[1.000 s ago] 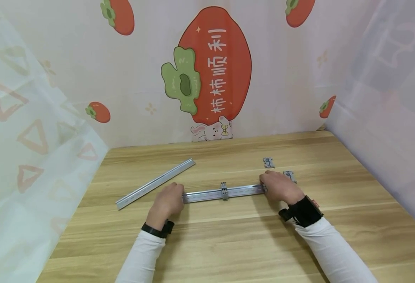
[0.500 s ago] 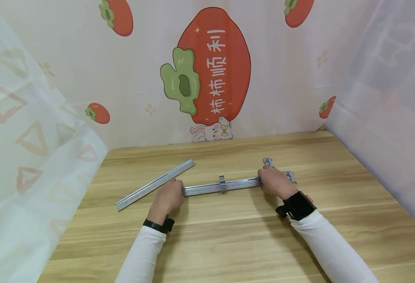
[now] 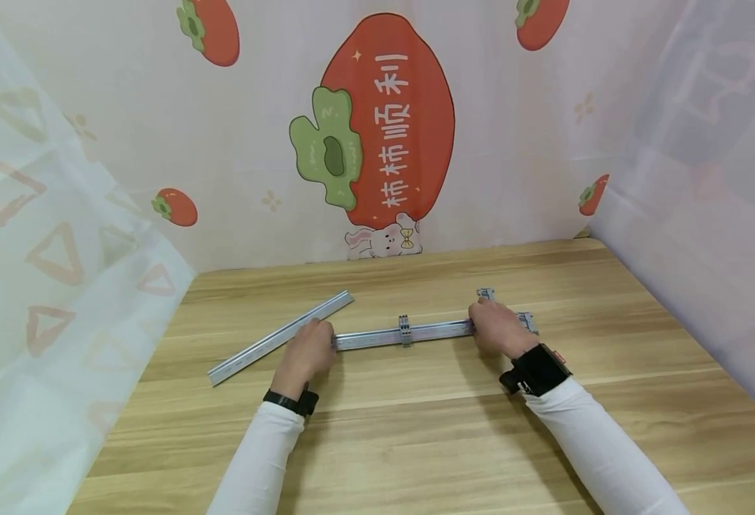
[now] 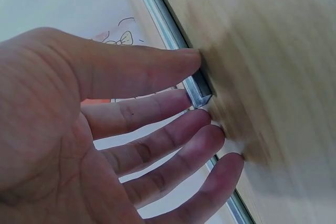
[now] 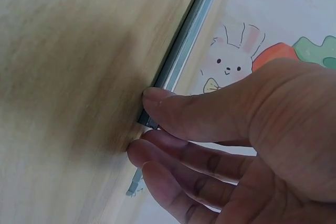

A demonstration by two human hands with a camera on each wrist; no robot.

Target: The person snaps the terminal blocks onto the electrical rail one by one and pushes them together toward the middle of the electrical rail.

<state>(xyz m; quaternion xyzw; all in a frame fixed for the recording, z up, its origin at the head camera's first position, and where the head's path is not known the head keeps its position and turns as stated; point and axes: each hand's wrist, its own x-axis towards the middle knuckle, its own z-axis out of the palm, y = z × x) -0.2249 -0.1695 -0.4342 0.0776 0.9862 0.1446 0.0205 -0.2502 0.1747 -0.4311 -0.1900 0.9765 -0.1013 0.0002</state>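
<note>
A silver DIN rail (image 3: 371, 340) lies crosswise in front of the person, with a small cluster of grey terminal blocks (image 3: 405, 330) seated near its middle. The left hand (image 3: 307, 354) pinches its left end; in the left wrist view the thumb (image 4: 184, 61) is on the near edge and the index finger is at the tip. At the other end, the right hand (image 3: 500, 327) pinches the rail between thumb and fingers, as the right wrist view shows along the metal edge (image 5: 181, 45). The rail is low over the wooden table (image 3: 390, 443).
A second, bare DIN rail (image 3: 268, 347) lies slanted on the left, partly behind the left hand. Two loose grey terminal blocks are near the right hand: one (image 3: 485, 293) just beyond it, another (image 3: 527, 322) to its right. A printed curtain (image 3: 242, 143) borders the table's back.
Both hands have shifted the rail with its terminal blocks a little away from the person. The bare rail and loose blocks have stayed put.
</note>
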